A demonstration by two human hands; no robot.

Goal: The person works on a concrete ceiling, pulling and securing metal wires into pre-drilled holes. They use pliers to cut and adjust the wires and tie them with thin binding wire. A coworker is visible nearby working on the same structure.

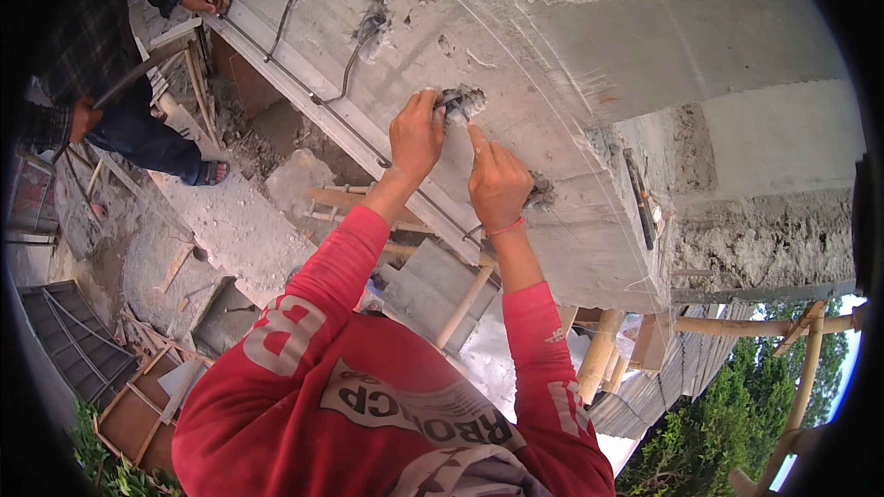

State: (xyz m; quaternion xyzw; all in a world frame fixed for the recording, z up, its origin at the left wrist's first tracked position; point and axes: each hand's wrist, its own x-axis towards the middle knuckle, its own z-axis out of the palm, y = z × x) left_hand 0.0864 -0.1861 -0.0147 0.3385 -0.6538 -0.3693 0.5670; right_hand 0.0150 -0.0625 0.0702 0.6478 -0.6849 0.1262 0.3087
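My left hand [416, 136] is closed at a chipped hole in a grey concrete face [543, 212], its fingertips on a short dark rod [450, 105] that comes out of the hole. Beside it, my right hand [498, 186] reaches its index finger to the hole's lower edge while its other fingers are curled in. Whether those fingers hold anything is hidden. A second chipped hole [540, 190] lies just right of my right hand. Further up the face, a bent dark rod [354, 60] runs from another hole to a long thin bar [359, 143] along the concrete edge.
At upper left another person's hand [204, 0] touches the edge near the long bar. Below are rubble, planks [177, 267] and a sandalled foot [215, 172]. A long dark tool [638, 198] rests on the concrete at right. Bamboo poles [600, 354] stand beneath the concrete.
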